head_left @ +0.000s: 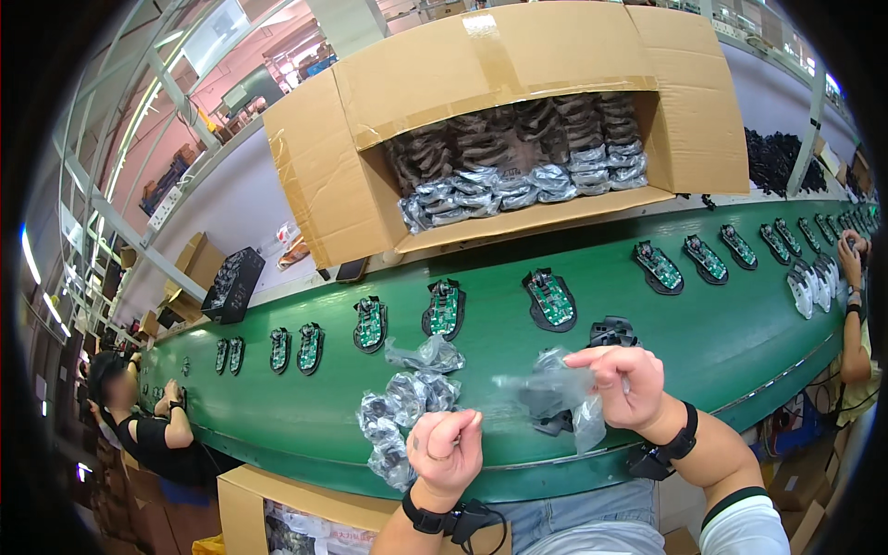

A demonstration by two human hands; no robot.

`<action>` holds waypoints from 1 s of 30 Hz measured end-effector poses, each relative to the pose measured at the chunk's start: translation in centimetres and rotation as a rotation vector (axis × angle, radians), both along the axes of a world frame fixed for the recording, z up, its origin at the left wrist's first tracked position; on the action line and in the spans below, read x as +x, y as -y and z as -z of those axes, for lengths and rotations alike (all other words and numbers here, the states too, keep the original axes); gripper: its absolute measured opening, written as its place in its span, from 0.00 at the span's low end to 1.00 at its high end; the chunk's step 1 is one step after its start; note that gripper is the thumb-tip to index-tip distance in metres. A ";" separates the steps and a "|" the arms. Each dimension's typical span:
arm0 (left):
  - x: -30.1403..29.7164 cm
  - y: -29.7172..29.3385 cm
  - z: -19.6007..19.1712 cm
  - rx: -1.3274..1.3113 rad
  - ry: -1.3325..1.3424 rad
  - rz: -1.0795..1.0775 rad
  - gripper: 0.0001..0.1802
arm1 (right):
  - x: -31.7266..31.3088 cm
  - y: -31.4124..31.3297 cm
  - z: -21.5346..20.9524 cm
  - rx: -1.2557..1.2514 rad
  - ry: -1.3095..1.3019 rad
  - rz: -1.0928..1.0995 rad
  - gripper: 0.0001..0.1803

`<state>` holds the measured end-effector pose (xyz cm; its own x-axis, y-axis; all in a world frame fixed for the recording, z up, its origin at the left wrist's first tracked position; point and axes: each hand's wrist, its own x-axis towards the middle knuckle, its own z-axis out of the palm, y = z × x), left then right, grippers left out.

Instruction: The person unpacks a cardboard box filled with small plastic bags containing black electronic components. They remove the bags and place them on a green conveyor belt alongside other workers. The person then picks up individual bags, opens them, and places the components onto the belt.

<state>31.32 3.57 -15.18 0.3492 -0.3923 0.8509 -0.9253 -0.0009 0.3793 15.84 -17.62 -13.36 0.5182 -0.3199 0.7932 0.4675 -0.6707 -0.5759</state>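
My right hand (633, 388) pinches a crumpled clear plastic bag (548, 390), blurred at its left end, above the green conveyor belt (495, 356). Black plastic parts (613, 331) lie just beyond that hand, and more dark pieces show partly under the bag. My left hand (446, 451) is closed, thumb against curled fingers; anything inside them is hidden. Beside it sits a cluster of parts in clear bags (407, 398). Farther up the belt are black mouse-shaped bases with green circuit boards, one (552, 300) ahead of my right hand and another (444, 310) left of it.
A large open cardboard box (518, 219) of stacked bagged parts stands behind the belt. A black bin (233, 285) is at the left. Co-workers sit at both ends, one (153, 430) left; white shells (812, 287) lie near the right one. Another carton (242, 504) stands below the belt.
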 end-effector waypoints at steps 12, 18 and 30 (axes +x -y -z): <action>0.5 0.7 0.8 0.143 -0.307 0.208 0.20 | 0.7 -0.3 0.4 -0.105 -0.201 -0.329 0.04; 0.0 -0.6 -0.1 0.017 -0.123 0.063 0.16 | 1.4 -1.2 1.0 -0.026 0.062 -0.151 0.04; 5.3 0.2 1.6 0.696 0.057 -0.401 0.19 | 0.7 -0.8 1.1 0.103 -0.045 0.010 0.03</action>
